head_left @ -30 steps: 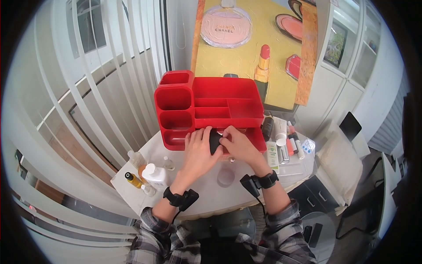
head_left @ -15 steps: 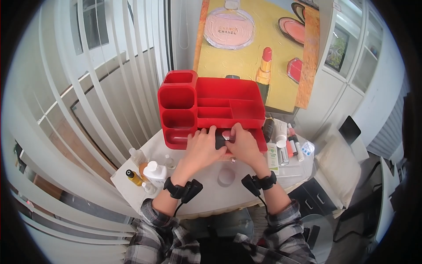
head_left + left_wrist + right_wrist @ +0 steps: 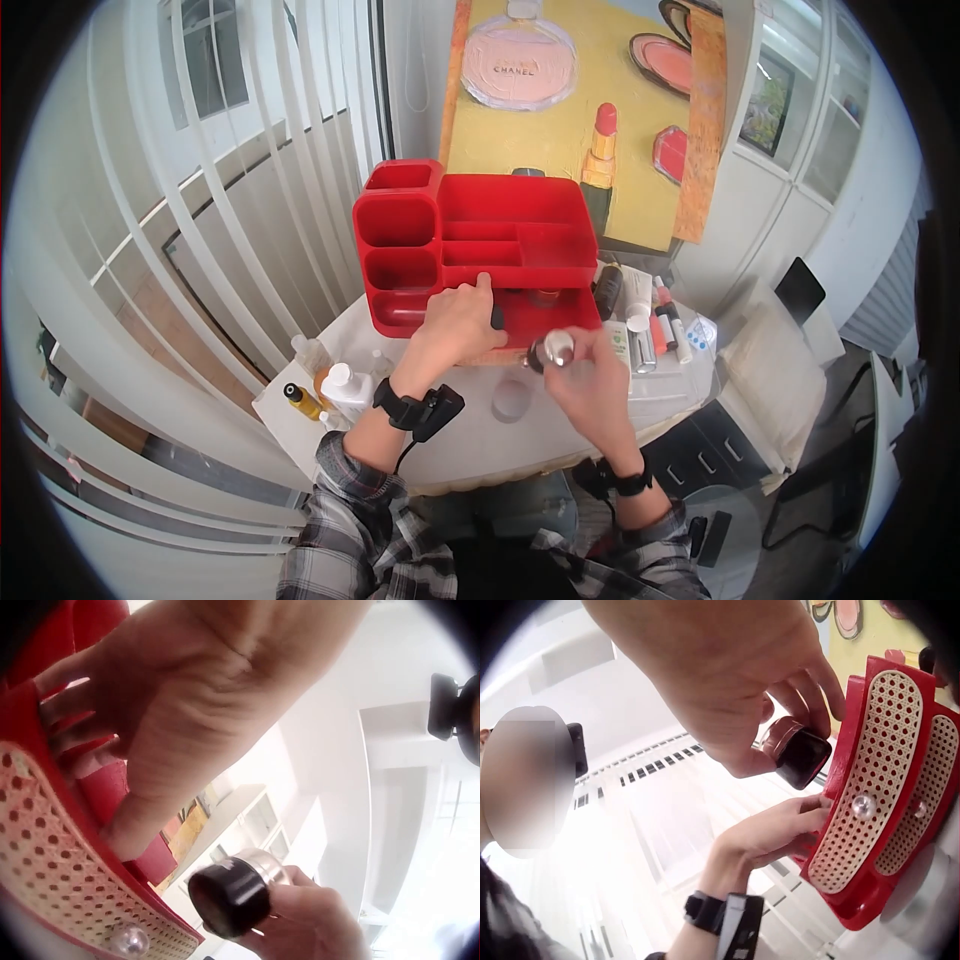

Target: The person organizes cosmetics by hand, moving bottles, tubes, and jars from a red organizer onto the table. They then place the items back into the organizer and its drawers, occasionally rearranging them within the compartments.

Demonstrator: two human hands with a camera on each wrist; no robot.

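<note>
Fingers of the right hand (image 3: 596, 385) pinch a glossy black-and-silver container (image 3: 557, 348), now drawn clear of the red plastic organizer (image 3: 520, 276); the left hand's (image 3: 455, 325) grip (partly hidden) I cannot tell.

Upper centre: yellow painting (image 3: 545, 140) of cosmetics. Left side: white vertical blinds (image 3: 150, 200). Upper right: white cabinet (image 3: 757, 192), upper doors glazed. Right: cream cushion (image 3: 775, 375), flat black panel (image 3: 801, 292) just above it. Lower right: dark drawer unit (image 3: 690, 445), left of cushion.
</note>
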